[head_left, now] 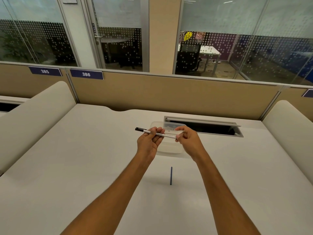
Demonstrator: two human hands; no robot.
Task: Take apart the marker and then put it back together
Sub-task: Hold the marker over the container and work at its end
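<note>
I hold a thin white marker point(166, 136) with a black cap at its left end, level above the desk. My left hand point(149, 141) grips the barrel near the middle, fingers curled over it. My right hand point(188, 140) pinches the marker's right end between thumb and fingers; that end is hidden by the fingertips. A thin dark blue rod point(171, 175), an ink core by the look of it, lies on the desk nearer to me, pointing away from me, apart from both hands.
A clear plastic container point(169, 150) sits on the white desk point(84, 167) just below and behind my hands. An open cable slot point(203, 127) lies at the back right. Padded dividers flank the desk; a tan partition stands behind.
</note>
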